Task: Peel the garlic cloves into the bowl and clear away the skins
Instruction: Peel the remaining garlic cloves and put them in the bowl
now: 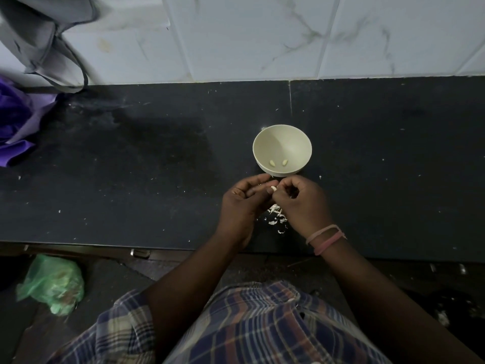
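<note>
A pale bowl [282,143] stands on the black counter [131,166] with two peeled garlic cloves [278,162] lying inside near its front wall. Just in front of the bowl, my left hand [242,199] and my right hand [301,200] meet, fingers curled. Between their fingertips they pinch a small white garlic clove [273,188], mostly hidden by the fingers. Below the hands, a little heap of white garlic skins [275,216] lies on the counter.
A tiled wall rises behind the counter. Purple cloth [15,122] and a grey bag [39,40] lie at the far left. A green plastic bag [52,285] sits on the floor below the counter's front edge. Tiny white flecks dot the counter.
</note>
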`<state>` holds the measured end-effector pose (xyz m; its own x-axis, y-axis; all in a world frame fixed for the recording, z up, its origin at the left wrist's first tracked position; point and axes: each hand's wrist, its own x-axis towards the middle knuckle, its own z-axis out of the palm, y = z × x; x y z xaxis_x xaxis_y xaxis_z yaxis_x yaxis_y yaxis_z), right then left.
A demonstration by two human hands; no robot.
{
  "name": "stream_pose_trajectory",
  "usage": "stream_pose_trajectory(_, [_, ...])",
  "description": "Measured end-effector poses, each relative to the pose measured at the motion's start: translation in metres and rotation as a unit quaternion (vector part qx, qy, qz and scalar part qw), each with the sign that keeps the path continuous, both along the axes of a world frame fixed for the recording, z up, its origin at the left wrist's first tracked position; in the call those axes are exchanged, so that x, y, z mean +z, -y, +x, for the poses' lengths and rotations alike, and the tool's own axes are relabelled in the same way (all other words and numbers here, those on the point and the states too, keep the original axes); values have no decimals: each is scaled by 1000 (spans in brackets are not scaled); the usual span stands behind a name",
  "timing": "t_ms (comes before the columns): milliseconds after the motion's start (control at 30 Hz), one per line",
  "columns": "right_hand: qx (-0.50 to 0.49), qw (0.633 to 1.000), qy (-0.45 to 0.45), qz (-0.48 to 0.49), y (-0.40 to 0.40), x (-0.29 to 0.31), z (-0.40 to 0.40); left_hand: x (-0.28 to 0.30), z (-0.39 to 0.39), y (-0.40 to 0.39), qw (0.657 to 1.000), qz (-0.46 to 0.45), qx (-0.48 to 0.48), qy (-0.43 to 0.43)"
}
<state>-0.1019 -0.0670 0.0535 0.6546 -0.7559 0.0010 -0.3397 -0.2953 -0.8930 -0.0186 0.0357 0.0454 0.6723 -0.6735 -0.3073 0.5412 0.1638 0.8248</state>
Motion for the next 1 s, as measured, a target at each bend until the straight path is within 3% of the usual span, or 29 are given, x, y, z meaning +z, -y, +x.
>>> stream_pose_trajectory(133, [2,989,29,146,2,4,-2,2,0,2,996,-35,12,-85])
stream_pose_trajectory(400, [-31,956,97,276,1,-5,0,1,0,6,985,-38,34,-165])
stream_pose_trajectory(767, [-54,998,-20,34,6,-24,-4,-2,6,13,981,-26,65,-183])
stream_pose_trajectory(1000, [-99,991,-36,86,3,-31,-1,-7,20,33,976,19,94,-193])
